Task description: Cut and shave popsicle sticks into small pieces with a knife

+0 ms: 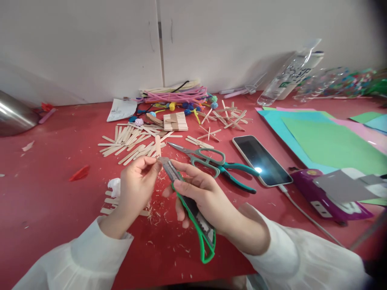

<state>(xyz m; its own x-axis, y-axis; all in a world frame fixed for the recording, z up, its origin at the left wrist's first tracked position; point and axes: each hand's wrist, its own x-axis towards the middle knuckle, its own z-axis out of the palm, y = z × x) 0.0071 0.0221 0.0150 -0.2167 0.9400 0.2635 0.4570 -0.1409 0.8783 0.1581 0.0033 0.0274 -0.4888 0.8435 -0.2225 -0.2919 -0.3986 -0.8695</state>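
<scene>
My left hand (137, 183) pinches a wooden craft stick (157, 146) upright, fingers closed on its lower end. My right hand (201, 195) grips a green utility knife (193, 215), its metal blade (169, 168) laid against the stick near my left fingertips. Wood shavings (157, 213) lie on the red table (54, 193) beneath my hands. Both sleeves are white.
A pile of craft sticks (130, 141), a glued stick block (175, 121) and stick crosses (229, 117) lie beyond. Teal scissors (217, 163), a phone (261, 160) with cable, coloured paper (320, 139), pipe cleaners (178, 96), a bottle (287, 74) and a metal bowl (12, 114) surround them.
</scene>
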